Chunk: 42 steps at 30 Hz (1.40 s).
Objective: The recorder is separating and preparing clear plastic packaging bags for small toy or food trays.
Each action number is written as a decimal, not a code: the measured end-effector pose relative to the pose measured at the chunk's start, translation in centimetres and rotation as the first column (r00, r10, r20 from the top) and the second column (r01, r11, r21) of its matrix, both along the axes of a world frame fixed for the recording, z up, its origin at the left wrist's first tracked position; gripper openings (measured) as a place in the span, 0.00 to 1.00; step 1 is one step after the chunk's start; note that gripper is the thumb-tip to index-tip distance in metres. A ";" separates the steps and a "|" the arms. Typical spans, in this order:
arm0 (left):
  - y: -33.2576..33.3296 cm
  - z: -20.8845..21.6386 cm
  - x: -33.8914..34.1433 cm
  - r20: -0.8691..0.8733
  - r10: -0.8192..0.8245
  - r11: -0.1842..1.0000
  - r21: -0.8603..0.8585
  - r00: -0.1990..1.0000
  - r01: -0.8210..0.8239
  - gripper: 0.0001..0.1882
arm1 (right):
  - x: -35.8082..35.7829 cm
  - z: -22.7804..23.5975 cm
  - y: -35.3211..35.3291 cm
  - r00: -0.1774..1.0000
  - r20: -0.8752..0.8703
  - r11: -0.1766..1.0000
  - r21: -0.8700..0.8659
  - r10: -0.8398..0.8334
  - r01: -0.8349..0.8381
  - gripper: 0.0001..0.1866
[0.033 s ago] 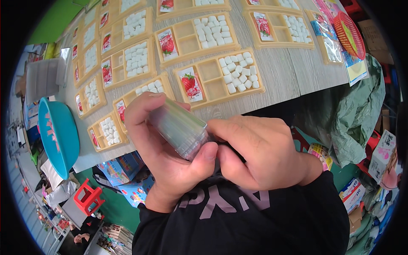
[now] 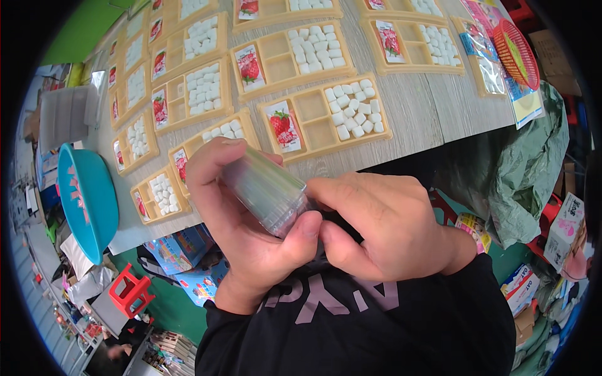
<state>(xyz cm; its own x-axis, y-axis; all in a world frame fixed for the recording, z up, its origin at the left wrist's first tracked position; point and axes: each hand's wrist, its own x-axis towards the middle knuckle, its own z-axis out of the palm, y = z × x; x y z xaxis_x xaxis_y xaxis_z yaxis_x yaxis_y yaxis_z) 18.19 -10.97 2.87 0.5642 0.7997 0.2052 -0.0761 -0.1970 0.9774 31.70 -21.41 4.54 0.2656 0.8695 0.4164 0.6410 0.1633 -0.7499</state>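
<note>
My left hand (image 2: 235, 213) is wrapped round a translucent, block-shaped bundle (image 2: 266, 191) with fine lengthwise lines, which looks like a stack of clear plastic pieces. It is held tilted in front of my chest, its near end reddish. My right hand (image 2: 382, 225) is closed at that near end, with thumb and index finger pinched close to my left thumb. Whatever those fingertips grip is hidden. Just beyond my hands, a tan compartment tray (image 2: 313, 156) lies on the table, holding a red strawberry-print packet (image 2: 284, 128) and white marshmallow-like pieces (image 2: 356, 109).
Several similar trays cover the wood-grain table (image 2: 411, 113). A turquoise basin (image 2: 88, 207) with pink pieces stands at the left edge. At the right are a red basket (image 2: 515, 53) and a green plastic bag (image 2: 523, 169). A red stool (image 2: 130, 291) stands on the floor.
The view has shifted very slightly, so the trays appear a little lower. Both hands and the bundle keep nearly the same pose.
</note>
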 end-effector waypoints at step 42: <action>0.3 0.2 -0.7 0.502 0.038 0.763 -0.573 0.864 0.299 0.43 | 0.2 -0.9 0.8 0.850 -0.443 0.942 -0.037 0.285 -0.335 0.39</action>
<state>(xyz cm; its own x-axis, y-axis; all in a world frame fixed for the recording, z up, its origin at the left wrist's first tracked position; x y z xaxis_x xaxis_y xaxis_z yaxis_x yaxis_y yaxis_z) 17.54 -10.66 3.03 0.6438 0.7640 -0.0425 -0.5201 0.4775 0.7082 31.94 -20.63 3.66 0.1040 0.9692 0.2234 0.1854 0.2018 -0.9617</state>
